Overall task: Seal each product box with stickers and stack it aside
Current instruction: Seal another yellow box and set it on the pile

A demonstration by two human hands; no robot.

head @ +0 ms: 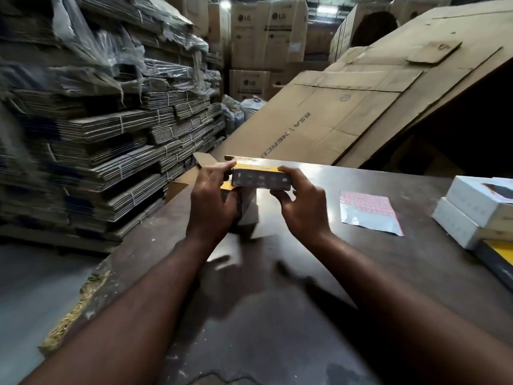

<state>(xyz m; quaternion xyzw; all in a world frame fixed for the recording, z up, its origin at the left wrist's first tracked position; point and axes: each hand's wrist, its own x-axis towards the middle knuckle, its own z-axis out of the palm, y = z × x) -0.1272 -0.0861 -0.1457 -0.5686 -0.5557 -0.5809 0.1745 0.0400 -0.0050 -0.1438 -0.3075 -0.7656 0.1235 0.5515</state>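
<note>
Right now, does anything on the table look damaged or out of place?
Yes. The table is broken away along its near-left edge, with raw chipboard showing. Nothing else stands out: the sticker sheet lies flat, and the left hand and right hand grip the product box.
</note>
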